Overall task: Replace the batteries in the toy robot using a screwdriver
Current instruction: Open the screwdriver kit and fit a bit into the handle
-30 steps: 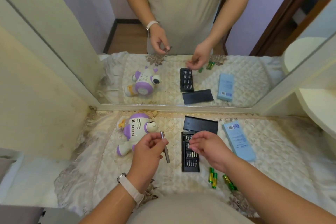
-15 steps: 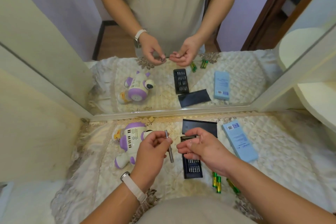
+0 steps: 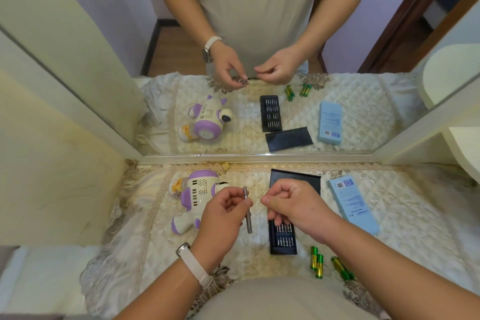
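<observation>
- Metal screwdriver [image 3: 247, 209], upright, pinched between the thumb and fingers of my left hand [image 3: 223, 218]; whether a bit sits in its tip is too small to tell.
- My right hand [image 3: 293, 205], at 3 o'clock of the screwdriver: fingers curled, thumb to forefinger. I cannot tell whether it holds a bit.
- Toy robot [image 3: 197, 196], at 10 o'clock of my left hand, lies untouched on the cloth [image 3: 145, 241].
- Bit case [image 3: 283, 240] is open, with batteries [image 3: 317, 262] at 4 o'clock of it.
- Judged stage: tool preparation. Unscrewing, the battery swap and closing remain.

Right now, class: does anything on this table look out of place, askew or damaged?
Nothing looks damaged. The toy robot lies tipped over, not standing; four green batteries lie loose near the front edge; the black case cover sits askew behind the bit tray.
</observation>
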Tool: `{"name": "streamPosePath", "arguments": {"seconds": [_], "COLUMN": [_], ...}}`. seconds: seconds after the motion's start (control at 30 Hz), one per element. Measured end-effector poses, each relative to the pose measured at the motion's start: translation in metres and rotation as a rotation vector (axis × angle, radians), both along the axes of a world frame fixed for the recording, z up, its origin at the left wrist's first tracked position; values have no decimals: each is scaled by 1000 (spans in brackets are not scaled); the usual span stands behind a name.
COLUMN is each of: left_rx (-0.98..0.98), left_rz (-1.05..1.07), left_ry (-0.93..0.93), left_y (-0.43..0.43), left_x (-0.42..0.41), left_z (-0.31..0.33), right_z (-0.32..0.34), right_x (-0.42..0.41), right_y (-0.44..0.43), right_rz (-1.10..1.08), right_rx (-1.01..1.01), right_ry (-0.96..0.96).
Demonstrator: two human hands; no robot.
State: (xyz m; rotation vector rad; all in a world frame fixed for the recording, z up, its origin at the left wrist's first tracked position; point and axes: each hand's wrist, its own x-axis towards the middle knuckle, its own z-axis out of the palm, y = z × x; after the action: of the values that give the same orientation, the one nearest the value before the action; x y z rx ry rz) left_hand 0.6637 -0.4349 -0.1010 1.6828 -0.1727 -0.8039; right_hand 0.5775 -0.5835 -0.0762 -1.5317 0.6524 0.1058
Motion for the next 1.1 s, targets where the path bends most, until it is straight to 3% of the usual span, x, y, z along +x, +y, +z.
{"name": "streamPosePath", "arguments": {"seconds": [0.23, 0.53, 0.87, 1.1], "left_rx": [-17, -61, -72, -94], "left_rz": [-101, -101, -194, -216], "left_ry": [-67, -104, -293, -287], "left_y": [2, 2, 7, 11], "left_x": [0, 7, 12, 12], "left_z": [4, 17, 31, 32], "right_z": [6, 21, 38, 45], "right_x": [5, 8, 15, 14], "right_y": [-2, -4, -2, -9], "right_rz": [21, -8, 207, 245], "right_rx": [-133, 41, -428, -477], "right_ry": [-45, -81, -108, -100]}}
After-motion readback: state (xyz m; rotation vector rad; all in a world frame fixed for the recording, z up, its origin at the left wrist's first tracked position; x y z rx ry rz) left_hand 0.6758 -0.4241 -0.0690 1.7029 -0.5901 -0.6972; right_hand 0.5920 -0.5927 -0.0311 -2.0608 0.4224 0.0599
